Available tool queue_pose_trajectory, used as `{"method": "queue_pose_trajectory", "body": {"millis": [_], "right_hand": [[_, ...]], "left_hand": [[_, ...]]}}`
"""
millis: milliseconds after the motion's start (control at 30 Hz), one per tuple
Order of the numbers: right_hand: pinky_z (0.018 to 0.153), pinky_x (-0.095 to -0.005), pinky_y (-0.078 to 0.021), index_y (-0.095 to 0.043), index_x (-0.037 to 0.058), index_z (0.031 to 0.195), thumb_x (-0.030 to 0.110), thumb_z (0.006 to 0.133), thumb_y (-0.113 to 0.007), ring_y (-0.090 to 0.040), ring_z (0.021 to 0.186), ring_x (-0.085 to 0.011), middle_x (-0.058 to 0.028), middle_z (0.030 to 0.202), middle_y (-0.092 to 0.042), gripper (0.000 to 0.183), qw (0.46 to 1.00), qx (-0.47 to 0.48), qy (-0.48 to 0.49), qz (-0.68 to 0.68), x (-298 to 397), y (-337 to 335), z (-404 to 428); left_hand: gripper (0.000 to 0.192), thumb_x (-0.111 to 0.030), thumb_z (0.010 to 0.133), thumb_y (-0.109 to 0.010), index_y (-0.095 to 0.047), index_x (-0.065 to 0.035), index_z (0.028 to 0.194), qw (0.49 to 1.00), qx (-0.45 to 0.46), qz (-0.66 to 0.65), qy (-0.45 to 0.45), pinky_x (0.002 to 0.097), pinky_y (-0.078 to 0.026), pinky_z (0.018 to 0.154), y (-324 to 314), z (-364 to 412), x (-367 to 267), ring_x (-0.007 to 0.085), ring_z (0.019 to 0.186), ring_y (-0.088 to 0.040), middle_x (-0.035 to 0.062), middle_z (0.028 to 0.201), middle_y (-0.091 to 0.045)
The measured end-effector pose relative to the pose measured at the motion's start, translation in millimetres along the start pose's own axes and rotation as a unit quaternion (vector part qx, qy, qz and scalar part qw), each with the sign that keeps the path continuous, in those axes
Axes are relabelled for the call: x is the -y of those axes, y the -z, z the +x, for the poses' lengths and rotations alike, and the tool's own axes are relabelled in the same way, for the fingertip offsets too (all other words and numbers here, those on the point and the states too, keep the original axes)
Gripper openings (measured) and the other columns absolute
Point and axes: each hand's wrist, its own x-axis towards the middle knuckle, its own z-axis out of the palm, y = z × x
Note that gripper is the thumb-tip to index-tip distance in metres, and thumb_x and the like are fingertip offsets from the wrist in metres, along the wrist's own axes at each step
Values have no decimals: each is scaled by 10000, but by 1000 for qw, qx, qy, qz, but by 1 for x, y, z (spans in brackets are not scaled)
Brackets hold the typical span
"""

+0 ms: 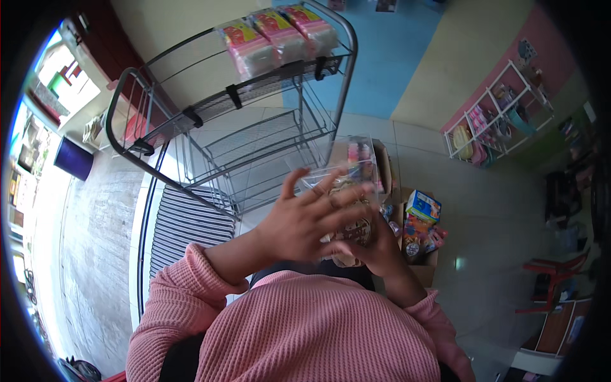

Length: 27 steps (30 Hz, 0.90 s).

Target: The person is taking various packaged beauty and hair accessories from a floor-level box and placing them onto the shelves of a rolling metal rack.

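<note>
In front of my lap, a clear plastic package [357, 231] with a round brown printed design is partly hidden behind my hands. Around its right side curl the fingers of my right hand [387, 248]. My left hand [305, 222] spreads its fingers across the near side of the package, its thumb close to my right thumb; motion blurs it. Beyond the fingertips shows a transparent plastic box [334, 152], through which colourful items are visible. Whether box and package are one piece, I cannot tell.
A grey metal mesh rack [258, 90] holds three plastic-wrapped packs [277, 40] on top. At right, an open cardboard box [422, 274] carries a blue-green carton [424, 206] and small goods. Farther off are a white shelf [499, 114], red chair [556, 281], striped mat [191, 229] and purple bin [74, 158].
</note>
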Motion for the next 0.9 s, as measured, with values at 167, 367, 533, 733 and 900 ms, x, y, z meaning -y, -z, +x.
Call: {"method": "queue_pose_trajectory", "body": {"millis": [167, 367, 533, 733, 900], "right_hand": [[989, -313, -386, -273, -35, 1382, 161, 762, -754, -473, 1181, -192, -120, 1271, -480, 809, 982, 61, -17, 176, 24, -30, 45], [1006, -327, -368, -260, -35, 1397, 298, 828, -703, -463, 1194, -194, -126, 1317, -448, 794, 967, 59, 191, 157, 94, -49, 123], [976, -325, -403, -355, -2, 1355, 360, 862, -656, -498, 1159, -185, -104, 1268, -503, 681, 949, 85, 285, 110, 174, -73, 218], [795, -312, -502, -491, -8, 1230, 436, 787, -711, -629, 915, -188, -111, 1032, -644, 664, 926, -18, 299, -229, 197, -78, 342], [747, -302, -483, -555, -53, 1137, 285, 779, -752, -624, 821, -172, -128, 966, -652, 531, 948, 109, 60, -294, 196, -116, 408]], "left_hand": [[638, -582, 871, -465, -424, -178, 1363, 970, -98, 83, 207, 548, -171, 1033, 34, -8, 36, 328, 1293, -377, 72, 1413, -411], [645, -348, 847, -668, -407, 31, 1298, 893, -311, -220, 239, 347, -461, 848, 122, -36, 68, 268, 1007, -590, 199, 1172, -557], [492, -207, 863, -674, -458, 36, 1232, 849, -189, -455, 192, 287, -503, 811, 177, -17, 106, 174, 988, -604, 100, 1072, -608], [521, -177, 810, -722, -472, 26, 1219, 863, -204, -342, 312, 317, -563, 761, 230, 2, 205, 201, 954, -634, 141, 1137, -607], [539, -158, 768, -752, -489, -10, 1215, 885, -130, -228, 385, 322, -560, 788, 220, -27, 285, 222, 962, -638, 142, 1108, -625]]}}
